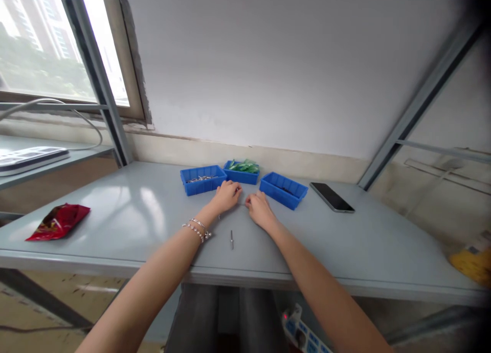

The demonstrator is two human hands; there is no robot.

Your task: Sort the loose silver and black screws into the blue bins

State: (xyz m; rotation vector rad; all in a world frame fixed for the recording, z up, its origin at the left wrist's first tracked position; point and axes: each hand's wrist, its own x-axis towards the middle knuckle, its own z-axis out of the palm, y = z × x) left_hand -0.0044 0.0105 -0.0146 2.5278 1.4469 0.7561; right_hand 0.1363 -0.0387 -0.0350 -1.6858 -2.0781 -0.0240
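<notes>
My left hand [227, 194] is over the middle of the desk, fingers curled together in a pinch close to the bins. Facing it, my right hand [259, 207] is also closed, its fingertips pressed together. A faint thin piece seems to show between the two hands, too small to name. Nearer me lies a thin metal pin-like piece with a collar [231, 240]. Behind my hands stand a blue bin [207, 186] of small metal pieces, a blue bin [242, 177] of green packets, and a blue bin [282, 193] with some small dark pieces.
A black phone [332, 197] lies on the right of the grey desk [126, 215]. A crumpled red packet [59, 222] is at the left. Grey metal posts [111, 107] rise at both sides. Below the desk's front edge is a power strip [307, 337].
</notes>
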